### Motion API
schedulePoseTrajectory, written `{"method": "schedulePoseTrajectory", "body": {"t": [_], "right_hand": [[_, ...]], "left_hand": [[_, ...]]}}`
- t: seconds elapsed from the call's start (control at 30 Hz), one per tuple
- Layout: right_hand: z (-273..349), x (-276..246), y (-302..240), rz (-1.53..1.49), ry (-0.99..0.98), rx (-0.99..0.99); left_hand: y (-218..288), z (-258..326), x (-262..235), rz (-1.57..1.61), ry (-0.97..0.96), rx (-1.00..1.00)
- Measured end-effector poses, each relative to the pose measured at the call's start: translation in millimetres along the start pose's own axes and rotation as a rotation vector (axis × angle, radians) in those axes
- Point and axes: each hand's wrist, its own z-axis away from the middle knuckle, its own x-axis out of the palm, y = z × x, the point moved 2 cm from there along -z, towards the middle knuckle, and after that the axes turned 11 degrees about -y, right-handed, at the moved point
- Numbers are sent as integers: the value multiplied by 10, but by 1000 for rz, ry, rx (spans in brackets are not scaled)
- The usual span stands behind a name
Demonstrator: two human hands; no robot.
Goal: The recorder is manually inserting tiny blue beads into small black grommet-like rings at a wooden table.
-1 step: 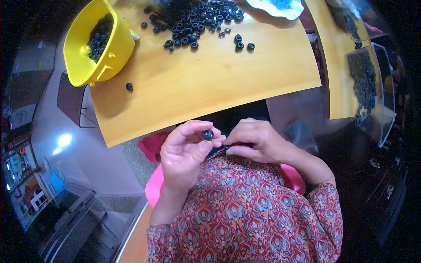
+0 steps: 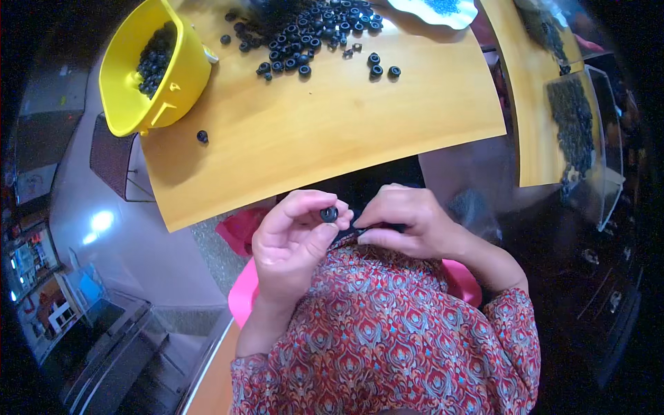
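Small black piece (image 2: 329, 214) gripped between thumb and fingers of the left hand (image 2: 287, 245), above the person's lap, just off the near edge of the table. Compared with the earlier frame, it has turned a little: a ring-shaped face with a dark middle now shows, where before it looked like a rounded, shiny knob. Left hand otherwise all but unmoved. Right hand (image 2: 411, 218) just right of it, thumb and fingers curled toward each other, same pose as before; cannot tell whether anything is between them.

Table (image 2: 332, 124) beyond: one stray black piece (image 2: 202, 137) at left, near the yellow tub (image 2: 190, 79), which holds more of them. Loose black pile (image 2: 301, 41) at the far side; white dish (image 2: 453, 21) with blue bits, far right. All these unchanged.
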Motion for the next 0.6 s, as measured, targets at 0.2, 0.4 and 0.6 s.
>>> {"method": "schedulePoseTrajectory", "body": {"t": [0.2,0.4,0.6], "right_hand": [[107,-141,-126,-103,169,-95],[154,-188,-186,10,240,-102],[165,-264,-224,25,313,-142]], "left_hand": [[39,33,147,-379,48,30],[34,59,259,-334,96,-106],[-74,32,261,61,73,-129]]}}
